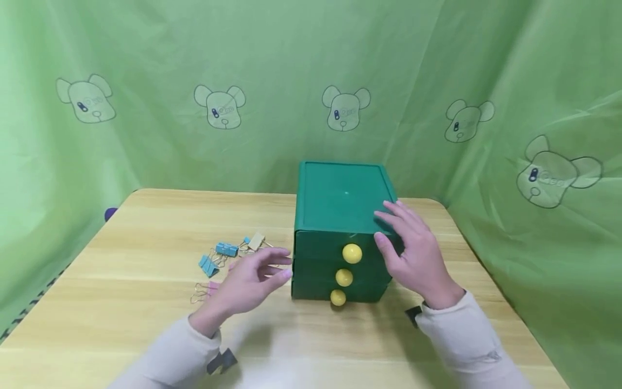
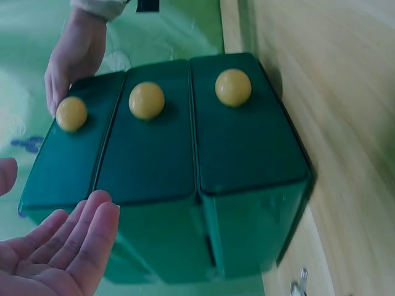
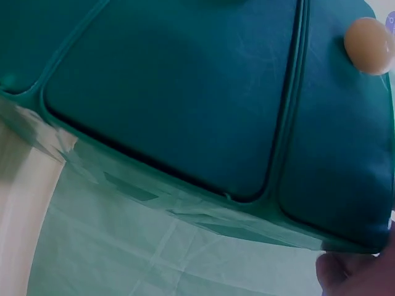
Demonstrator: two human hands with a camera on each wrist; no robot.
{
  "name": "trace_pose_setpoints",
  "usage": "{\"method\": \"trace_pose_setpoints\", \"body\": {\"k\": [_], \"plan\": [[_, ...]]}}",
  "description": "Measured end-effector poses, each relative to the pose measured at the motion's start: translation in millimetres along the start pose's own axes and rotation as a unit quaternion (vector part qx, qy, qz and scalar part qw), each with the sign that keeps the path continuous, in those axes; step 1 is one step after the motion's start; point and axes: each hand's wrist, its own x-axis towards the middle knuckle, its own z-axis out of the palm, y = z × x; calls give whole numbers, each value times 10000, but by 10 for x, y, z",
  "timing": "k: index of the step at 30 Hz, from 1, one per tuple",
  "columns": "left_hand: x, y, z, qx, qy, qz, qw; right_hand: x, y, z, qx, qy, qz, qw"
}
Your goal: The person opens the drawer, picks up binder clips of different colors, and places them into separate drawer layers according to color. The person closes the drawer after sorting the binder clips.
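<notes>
A dark green three-drawer box (image 1: 342, 197) stands on the table, its front turned toward me. Each drawer has a round yellow knob (image 1: 352, 253), and all three drawers look pushed in. My left hand (image 1: 250, 283) is at the box's left side, fingers loosely bent and holding nothing; in the left wrist view its fingers (image 2: 86, 237) are spread beside the box wall. At the upper right front corner is my right hand (image 1: 418, 256), fingers reaching along the top edge and thumb near the front. Whether it touches the box is hard to tell.
Left of the box lie several binder clips: blue clips (image 1: 227, 249), a beige clip (image 1: 256, 241) and a pink clip (image 1: 213, 288) partly behind my left hand. A green curtain (image 1: 282, 135) with bear outlines hangs behind and beside the wooden table (image 1: 160, 232).
</notes>
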Motion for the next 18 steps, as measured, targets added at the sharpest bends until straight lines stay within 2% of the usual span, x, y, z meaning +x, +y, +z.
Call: {"method": "trace_pose_setpoints", "body": {"k": [3, 8, 18], "plan": [[40, 30, 86, -90, -296, -10, 9995, -7, 25, 21, 11, -252, 30, 9997], [58, 65, 159, -250, -658, -8, 9975, -3, 40, 47, 86, -221, -52, 9997], [222, 85, 267, -434, -810, 183, 9956, 110, 89, 72, -7, -349, 80, 9994]]}}
